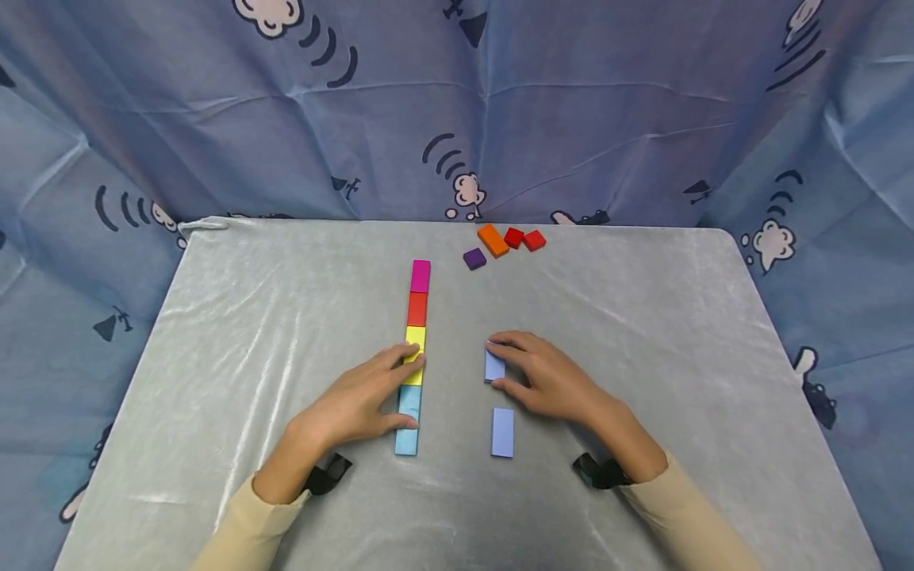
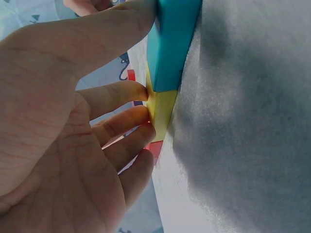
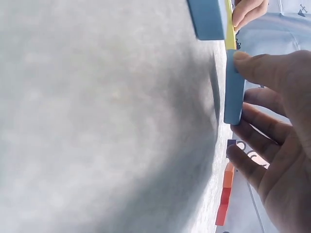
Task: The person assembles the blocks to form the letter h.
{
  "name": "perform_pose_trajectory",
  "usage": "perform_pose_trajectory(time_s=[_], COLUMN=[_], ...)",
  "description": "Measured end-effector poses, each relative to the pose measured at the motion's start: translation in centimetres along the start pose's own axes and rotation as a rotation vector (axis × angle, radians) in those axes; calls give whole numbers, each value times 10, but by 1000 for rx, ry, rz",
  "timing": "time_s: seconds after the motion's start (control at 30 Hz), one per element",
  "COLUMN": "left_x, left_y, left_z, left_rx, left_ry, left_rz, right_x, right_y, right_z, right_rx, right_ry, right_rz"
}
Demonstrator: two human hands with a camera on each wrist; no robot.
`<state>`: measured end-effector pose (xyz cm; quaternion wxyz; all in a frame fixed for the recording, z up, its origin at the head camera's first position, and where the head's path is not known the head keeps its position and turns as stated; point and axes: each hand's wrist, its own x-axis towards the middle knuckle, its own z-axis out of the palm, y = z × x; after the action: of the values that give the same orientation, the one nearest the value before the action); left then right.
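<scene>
A straight row of flat blocks runs away from me: light blue (image 1: 407,442) nearest, then yellow (image 1: 416,335), red (image 1: 417,309) and magenta (image 1: 420,276). My left hand (image 1: 360,400) lies against this row, its thumb at the light blue part and its loosely extended fingers touching the yellow side (image 2: 163,109). To the right of the row, my right hand (image 1: 550,381) pinches a periwinkle block (image 1: 494,366) between thumb and fingers, at its two ends. The right wrist view shows this held block (image 3: 234,92) from the side. A second periwinkle block (image 1: 503,433) lies just nearer to me.
Toward the far edge of the grey cloth-covered table (image 1: 607,293) sit an orange block (image 1: 493,240), two small red blocks (image 1: 534,240) and a small purple block (image 1: 474,258). A blue patterned curtain (image 1: 400,119) hangs behind and along both sides.
</scene>
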<state>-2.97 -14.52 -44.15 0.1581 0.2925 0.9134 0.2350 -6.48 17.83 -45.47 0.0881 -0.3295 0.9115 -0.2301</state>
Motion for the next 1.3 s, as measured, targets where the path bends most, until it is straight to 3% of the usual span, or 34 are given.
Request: perform_pose_trajectory(time_s=[0.17, 0.63, 1.3], left_x=[-1, 0, -1], left_y=[-1, 0, 1], left_z=[0, 1, -1], left_rx=[-4, -12, -8], left_ry=[1, -2, -11], left_rz=[-5, 0, -10], right_x=[-6, -25, -34], right_y=[-2, -5, -7], right_z=[1, 1, 6], right_rx=[-17, -6, -47], right_ry=[7, -19, 27], right_rz=[-19, 22, -2])
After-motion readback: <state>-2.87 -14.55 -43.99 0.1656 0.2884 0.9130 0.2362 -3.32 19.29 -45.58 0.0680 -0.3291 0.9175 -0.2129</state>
